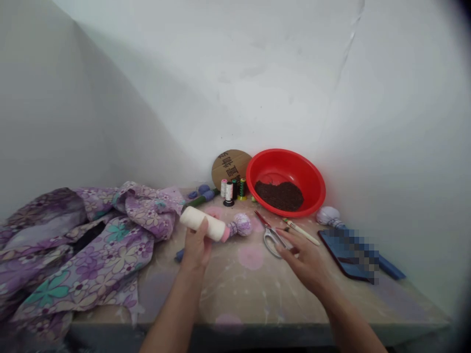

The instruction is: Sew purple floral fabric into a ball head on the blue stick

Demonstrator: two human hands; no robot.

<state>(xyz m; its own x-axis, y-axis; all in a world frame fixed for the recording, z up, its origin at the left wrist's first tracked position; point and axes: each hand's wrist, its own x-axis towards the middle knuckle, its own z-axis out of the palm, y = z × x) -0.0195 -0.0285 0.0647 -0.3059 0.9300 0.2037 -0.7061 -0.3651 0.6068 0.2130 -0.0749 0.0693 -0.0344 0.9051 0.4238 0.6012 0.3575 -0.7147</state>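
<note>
Left hand (196, 252) was closed around the white thread spool (203, 223), holding it tilted above the counter (265, 301), close to the cloth-covered ball (241, 224). Right hand (303, 260) held nothing visible, its fingers spread by the scissors (273, 241); whether they touched the handles could not be told. The spool looked light and hardly fragile, stiff at its core and slightly yielding in the wound thread, which might have slipped under a loose or hard squeeze. Its middle suited a gentle wrap; the pink end (225, 234) offered a firmer hold.
</note>
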